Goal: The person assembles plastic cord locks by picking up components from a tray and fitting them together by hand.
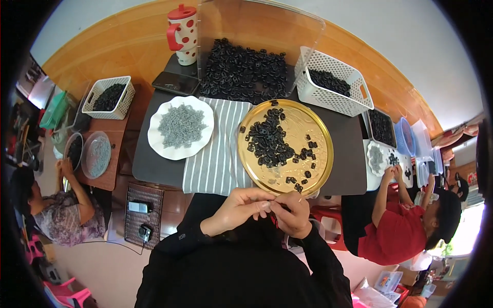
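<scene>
My left hand [237, 210] and my right hand [292, 212] meet at the table's front edge, just below a round gold tray [321, 169]. The fingertips of both are pinched together; whatever is between them is too small to make out. On the tray lies a heap of small black plastic pieces [268, 141], with several strewn toward its right side. To the left, a white scalloped plate [155, 142] bears a pile of small grey metal pieces, perhaps screws [182, 126]. Between plate and tray lies a grey-and-white striped cloth [215, 164].
Behind the tray, a clear bin [318, 31] holds many black pieces. A white basket [328, 97] stands at its right, a spotted tumbler [186, 41] and a dark flat scale-like device [176, 83] at its left. People work at the left [61, 205] and right [398, 226] tables.
</scene>
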`<control>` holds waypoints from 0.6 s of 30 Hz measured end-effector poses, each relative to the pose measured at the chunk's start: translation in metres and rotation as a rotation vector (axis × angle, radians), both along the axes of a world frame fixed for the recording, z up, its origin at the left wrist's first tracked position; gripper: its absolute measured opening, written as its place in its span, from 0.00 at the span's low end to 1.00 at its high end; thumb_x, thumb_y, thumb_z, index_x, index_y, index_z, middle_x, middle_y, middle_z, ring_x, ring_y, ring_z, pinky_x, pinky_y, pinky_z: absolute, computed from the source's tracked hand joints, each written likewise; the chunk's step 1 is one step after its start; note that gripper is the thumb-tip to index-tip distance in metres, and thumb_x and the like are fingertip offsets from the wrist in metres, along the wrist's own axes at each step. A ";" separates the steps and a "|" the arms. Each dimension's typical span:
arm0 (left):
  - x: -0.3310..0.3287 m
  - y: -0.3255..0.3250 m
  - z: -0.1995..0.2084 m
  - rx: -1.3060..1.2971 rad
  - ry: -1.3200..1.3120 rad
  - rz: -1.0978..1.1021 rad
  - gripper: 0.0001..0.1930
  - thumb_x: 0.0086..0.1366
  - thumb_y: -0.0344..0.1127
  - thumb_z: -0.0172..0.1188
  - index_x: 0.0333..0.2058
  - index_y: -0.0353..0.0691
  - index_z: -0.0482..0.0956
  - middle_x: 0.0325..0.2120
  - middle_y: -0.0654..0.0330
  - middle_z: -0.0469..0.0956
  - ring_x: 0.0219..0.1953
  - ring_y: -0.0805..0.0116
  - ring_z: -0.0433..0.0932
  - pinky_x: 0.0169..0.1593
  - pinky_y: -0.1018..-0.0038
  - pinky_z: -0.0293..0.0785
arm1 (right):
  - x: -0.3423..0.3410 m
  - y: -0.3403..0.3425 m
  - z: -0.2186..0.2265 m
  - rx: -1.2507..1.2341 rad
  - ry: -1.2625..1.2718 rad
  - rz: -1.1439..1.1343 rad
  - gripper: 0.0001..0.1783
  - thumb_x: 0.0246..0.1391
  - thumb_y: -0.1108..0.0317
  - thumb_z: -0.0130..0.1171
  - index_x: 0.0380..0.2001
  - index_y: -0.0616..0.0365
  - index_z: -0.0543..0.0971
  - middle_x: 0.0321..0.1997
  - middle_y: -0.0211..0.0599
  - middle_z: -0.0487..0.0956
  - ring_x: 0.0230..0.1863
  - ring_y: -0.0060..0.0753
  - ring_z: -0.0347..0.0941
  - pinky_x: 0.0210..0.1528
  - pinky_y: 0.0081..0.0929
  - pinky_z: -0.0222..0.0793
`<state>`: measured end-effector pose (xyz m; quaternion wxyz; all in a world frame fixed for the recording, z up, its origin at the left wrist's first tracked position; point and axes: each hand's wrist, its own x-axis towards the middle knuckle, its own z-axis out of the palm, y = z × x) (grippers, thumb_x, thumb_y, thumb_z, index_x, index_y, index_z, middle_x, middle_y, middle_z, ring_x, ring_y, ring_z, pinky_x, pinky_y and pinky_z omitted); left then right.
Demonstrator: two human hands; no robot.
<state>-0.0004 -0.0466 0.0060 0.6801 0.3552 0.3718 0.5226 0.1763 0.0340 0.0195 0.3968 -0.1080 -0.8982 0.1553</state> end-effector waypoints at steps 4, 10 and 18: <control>0.000 0.008 -0.007 -0.025 -0.075 0.038 0.08 0.62 0.25 0.57 0.40 0.34 0.80 0.30 0.60 0.80 0.29 0.78 0.76 0.31 0.83 0.72 | 0.001 0.004 -0.005 0.081 0.007 0.013 0.13 0.33 0.80 0.62 0.29 0.60 0.79 0.30 0.35 0.75 0.24 0.32 0.70 0.23 0.25 0.63; -0.005 0.011 -0.017 -0.031 -0.209 0.037 0.08 0.59 0.23 0.60 0.38 0.32 0.81 0.29 0.59 0.81 0.28 0.76 0.77 0.31 0.83 0.72 | -0.002 0.007 0.001 0.099 -0.016 0.048 0.13 0.32 0.80 0.63 0.28 0.61 0.79 0.29 0.35 0.74 0.25 0.31 0.70 0.23 0.24 0.63; -0.006 0.017 -0.020 -0.023 -0.167 0.259 0.08 0.58 0.21 0.60 0.38 0.32 0.79 0.27 0.60 0.80 0.28 0.77 0.77 0.30 0.83 0.71 | -0.001 0.029 -0.007 -0.247 -0.060 -0.322 0.10 0.39 0.80 0.59 0.29 0.60 0.76 0.29 0.41 0.75 0.29 0.45 0.72 0.30 0.34 0.67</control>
